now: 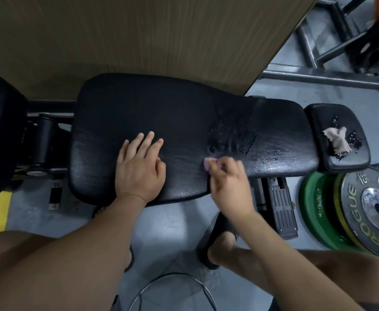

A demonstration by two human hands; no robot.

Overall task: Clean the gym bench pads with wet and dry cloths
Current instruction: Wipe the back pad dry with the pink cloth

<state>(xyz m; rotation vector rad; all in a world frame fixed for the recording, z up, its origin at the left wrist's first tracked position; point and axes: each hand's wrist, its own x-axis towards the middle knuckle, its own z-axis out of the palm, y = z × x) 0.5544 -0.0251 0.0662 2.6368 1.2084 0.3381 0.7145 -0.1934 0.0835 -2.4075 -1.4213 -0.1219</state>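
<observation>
Bench pad [161,108], left hand [140,169] flat with fingers [148,142] straight, blurred right hand [229,187] pinching half-hidden pink cloth [207,163]

the gym bench pad [161,113] is black leather-look vinyl, finely creased and mostly matt, but glossy and streaked at the wet patch [231,133]. the small end pad [318,117], of the same vinyl, carries shiny droplets and a crumpled beige cloth [338,140]. a pink cloth [206,163] shows blurred in the right hand [229,187]. the panel [139,37] is matt wood-grain. the floor [173,223] is smooth grey. the green plate [314,198] looks rubbery, and the black plate [352,198] has a bright metal hub [378,208].
</observation>
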